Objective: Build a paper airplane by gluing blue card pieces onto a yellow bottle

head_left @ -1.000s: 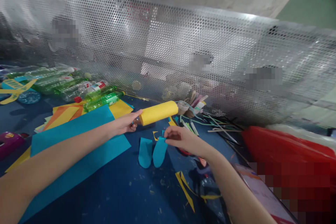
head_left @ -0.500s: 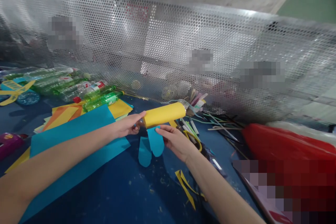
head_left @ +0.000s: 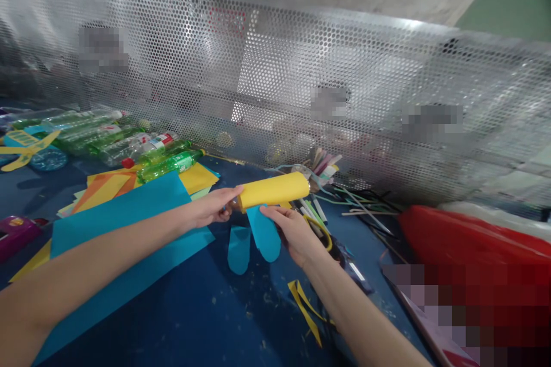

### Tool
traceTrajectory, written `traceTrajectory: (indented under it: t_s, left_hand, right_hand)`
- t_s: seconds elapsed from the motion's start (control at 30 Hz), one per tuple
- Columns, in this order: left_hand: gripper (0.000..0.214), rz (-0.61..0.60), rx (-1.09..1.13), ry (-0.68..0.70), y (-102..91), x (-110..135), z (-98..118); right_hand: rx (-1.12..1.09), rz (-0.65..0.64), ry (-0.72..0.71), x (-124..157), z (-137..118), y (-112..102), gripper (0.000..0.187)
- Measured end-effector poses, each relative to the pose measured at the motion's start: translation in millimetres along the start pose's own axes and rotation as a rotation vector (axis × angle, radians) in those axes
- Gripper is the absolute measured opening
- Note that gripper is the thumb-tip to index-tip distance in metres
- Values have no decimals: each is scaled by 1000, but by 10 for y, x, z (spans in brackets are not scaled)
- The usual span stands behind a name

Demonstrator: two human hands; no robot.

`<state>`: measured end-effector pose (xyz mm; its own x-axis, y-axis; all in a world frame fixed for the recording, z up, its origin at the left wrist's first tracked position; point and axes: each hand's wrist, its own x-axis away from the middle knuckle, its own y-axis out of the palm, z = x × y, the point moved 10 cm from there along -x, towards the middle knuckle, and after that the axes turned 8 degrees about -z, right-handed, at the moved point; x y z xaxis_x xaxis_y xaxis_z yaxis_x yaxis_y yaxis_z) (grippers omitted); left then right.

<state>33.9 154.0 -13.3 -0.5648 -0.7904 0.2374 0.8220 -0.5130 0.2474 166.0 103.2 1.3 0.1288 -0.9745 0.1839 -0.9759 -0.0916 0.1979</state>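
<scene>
My left hand [head_left: 215,206] grips the near end of a plastic bottle wrapped in yellow paper [head_left: 275,189], which is held tilted above the blue table. Between the thumb and fingers of my right hand [head_left: 290,226] is a blue paper piece with a rounded end [head_left: 264,235]. Its upper edge meets the underside of the yellow wrap; whether it is fixed there I cannot tell. A second rounded blue paper piece [head_left: 238,249] lies on the table just left of it. Under my left forearm are large blue paper sheets [head_left: 129,209].
Several plastic bottles [head_left: 172,166] lie at the back left, near a purple tool [head_left: 17,235]. Yellow-handled scissors [head_left: 321,229] and yellow paper scraps [head_left: 305,312] are on the right. A perforated metal panel [head_left: 172,69] closes off the back; a red bag [head_left: 465,241] sits at right.
The blue piece in my right hand has swung to the right and shows more of its length. The wrapped bottle has shifted slightly right and down.
</scene>
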Motion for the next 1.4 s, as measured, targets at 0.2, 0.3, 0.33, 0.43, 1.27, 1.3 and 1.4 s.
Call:
traceTrajectory:
  t_s: [0.2, 0.3, 0.33, 0.43, 1.27, 1.3, 1.4]
  left_hand:
    - [46, -17, -8, 15, 46, 24, 17]
    - [46, -17, -21, 13, 50, 26, 13]
    - [47, -18, -24, 12, 51, 24, 10]
    - [47, -20, -26, 15, 50, 17, 7]
    - [52, 43, -170, 148, 65, 84, 136]
    - [52, 45, -182, 160, 69, 89, 147]
    - [54, 79, -211, 185, 51, 104, 166]
  right_hand:
    - [17, 9, 5, 2, 19, -8, 25]
    - [8, 22, 6, 7, 10, -9, 24]
    - [5, 21, 7, 7, 9, -4, 24]
    - [8, 18, 13, 6, 9, -2, 25]
    - [56, 121, -98, 19, -86, -70, 24]
    - [64, 128, -108, 17, -88, -79, 24]
    - [81, 135, -134, 1, -72, -99, 25]
